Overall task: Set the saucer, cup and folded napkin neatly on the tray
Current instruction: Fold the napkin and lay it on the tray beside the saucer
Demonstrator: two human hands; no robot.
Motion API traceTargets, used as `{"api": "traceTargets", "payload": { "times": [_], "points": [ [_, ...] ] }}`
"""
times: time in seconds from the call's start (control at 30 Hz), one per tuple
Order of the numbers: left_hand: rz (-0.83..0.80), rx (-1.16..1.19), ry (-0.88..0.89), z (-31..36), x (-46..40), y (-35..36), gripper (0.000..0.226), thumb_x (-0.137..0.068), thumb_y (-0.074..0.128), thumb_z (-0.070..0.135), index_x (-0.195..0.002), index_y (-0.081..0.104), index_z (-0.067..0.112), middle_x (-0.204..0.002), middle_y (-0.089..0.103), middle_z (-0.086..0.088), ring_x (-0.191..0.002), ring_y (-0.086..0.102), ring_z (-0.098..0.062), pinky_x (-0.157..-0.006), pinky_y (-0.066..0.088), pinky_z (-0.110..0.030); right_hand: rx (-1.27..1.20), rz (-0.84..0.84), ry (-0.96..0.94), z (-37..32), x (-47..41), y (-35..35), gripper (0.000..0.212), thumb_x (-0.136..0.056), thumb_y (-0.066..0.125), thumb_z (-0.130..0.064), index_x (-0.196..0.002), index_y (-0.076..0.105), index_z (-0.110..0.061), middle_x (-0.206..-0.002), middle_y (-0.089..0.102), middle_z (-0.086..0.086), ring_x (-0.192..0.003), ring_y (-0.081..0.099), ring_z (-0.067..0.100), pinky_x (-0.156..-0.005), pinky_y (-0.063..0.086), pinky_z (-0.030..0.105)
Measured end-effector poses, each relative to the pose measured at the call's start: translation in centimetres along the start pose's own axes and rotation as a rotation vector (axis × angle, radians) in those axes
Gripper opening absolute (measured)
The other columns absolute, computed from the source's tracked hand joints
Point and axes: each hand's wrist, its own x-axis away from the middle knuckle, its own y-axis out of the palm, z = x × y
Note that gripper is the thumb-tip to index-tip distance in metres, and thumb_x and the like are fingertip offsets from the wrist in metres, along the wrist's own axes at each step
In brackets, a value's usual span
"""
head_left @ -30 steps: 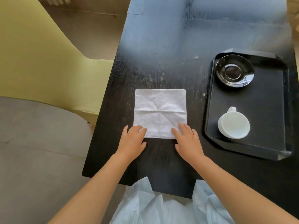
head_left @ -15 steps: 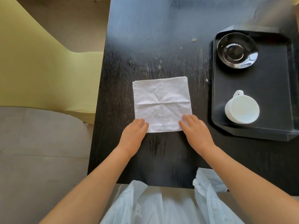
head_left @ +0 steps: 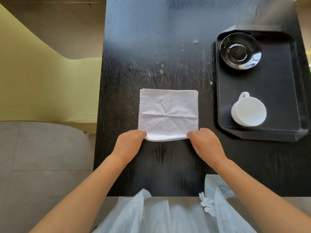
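A white creased napkin [head_left: 168, 113] lies spread as a square on the black table. My left hand [head_left: 130, 142] pinches its near left corner and my right hand [head_left: 206, 142] pinches its near right corner; the near edge is lifted and curls up slightly. To the right stands a black tray [head_left: 276, 91]. A glossy black saucer [head_left: 240, 51] sits in the tray's far left corner. A white cup [head_left: 248, 111] rests in the tray's near part, its handle pointing to the far left.
The black table [head_left: 151, 47] has pale specks on it beyond the napkin. A yellow chair [head_left: 42, 81] stands off the table's left edge. Grey floor lies at the lower left. Pale light-blue clothing [head_left: 168, 216] hangs at the table's near edge.
Both hands went from lying flat on the napkin's near edge to pinching its near corners, and that edge has lifted. The camera view has shifted a little.
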Motion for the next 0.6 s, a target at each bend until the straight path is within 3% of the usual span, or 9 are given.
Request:
{"api": "traceTargets", "payload": {
  "times": [0.1, 0.17, 0.27, 0.37, 0.47, 0.6],
  "points": [
    [0.014, 0.389, -0.247, -0.4, 0.0, -1.9, 0.018, -0.090, 0.058, 0.009, -0.104, 0.069, 0.012, -0.092, 0.067, 0.004, -0.087, 0.063, -0.013, -0.079, 0.050, -0.026, -0.291, 0.003, 0.207, -0.4, 0.2, -1.1, 0.010, -0.085, 0.063, -0.008, -0.093, 0.068, -0.005, -0.079, 0.072, 0.010, -0.072, 0.064, 0.025, -0.066, 0.049, 0.030],
    [0.055, 0.564, -0.337, -0.8, -0.1, -3.5, 0.018, -0.089, 0.061, 0.014, -0.105, 0.068, 0.015, -0.094, 0.067, 0.006, -0.089, 0.062, -0.009, -0.082, 0.047, -0.020, -0.429, 0.016, 0.280, -0.8, -0.3, -2.2, 0.017, -0.088, 0.062, -0.014, -0.102, 0.068, -0.007, -0.095, 0.071, 0.005, -0.083, 0.061, 0.016, -0.076, 0.046, 0.025],
    [0.112, 0.675, -0.360, -1.5, -0.4, -5.3, 0.015, -0.087, 0.063, 0.016, -0.099, 0.071, 0.019, -0.091, 0.070, 0.005, -0.087, 0.064, -0.006, -0.077, 0.047, -0.015, -0.533, 0.040, 0.315, -1.4, -1.2, -3.6, 0.017, -0.089, 0.061, -0.014, -0.104, 0.068, -0.009, -0.098, 0.067, 0.000, -0.089, 0.056, 0.011, -0.076, 0.045, 0.021],
    [0.170, 0.694, -0.350, -1.4, -1.9, -6.2, 0.021, -0.088, 0.063, 0.016, -0.107, 0.070, 0.016, -0.097, 0.070, 0.003, -0.088, 0.063, -0.008, -0.076, 0.048, -0.013, -0.569, 0.114, 0.390, -1.4, -2.8, -3.9, 0.014, -0.089, 0.060, -0.013, -0.102, 0.065, -0.010, -0.096, 0.063, -0.003, -0.088, 0.056, 0.012, -0.069, 0.043, 0.015],
    [0.253, 0.634, -0.309, -1.4, -4.6, -6.4, 0.024, -0.088, 0.061, 0.016, -0.111, 0.068, 0.011, -0.100, 0.068, 0.001, -0.091, 0.062, -0.010, -0.075, 0.049, -0.013, -0.555, 0.202, 0.483, -0.9, -5.5, -2.9, 0.009, -0.088, 0.059, -0.013, -0.095, 0.063, -0.009, -0.093, 0.063, 0.001, -0.085, 0.055, 0.015, -0.065, 0.042, 0.017],
    [0.270, 0.500, -0.225, -1.9, -8.9, -5.8, 0.018, -0.089, 0.060, 0.015, -0.103, 0.069, 0.008, -0.101, 0.068, -0.006, -0.092, 0.060, -0.014, -0.077, 0.047, -0.019, -0.448, 0.247, 0.511, 0.7, -8.3, -1.2, 0.006, -0.086, 0.059, -0.011, -0.088, 0.063, -0.008, -0.095, 0.064, 0.008, -0.093, 0.055, 0.023, -0.074, 0.036, 0.023]
  ]
}}
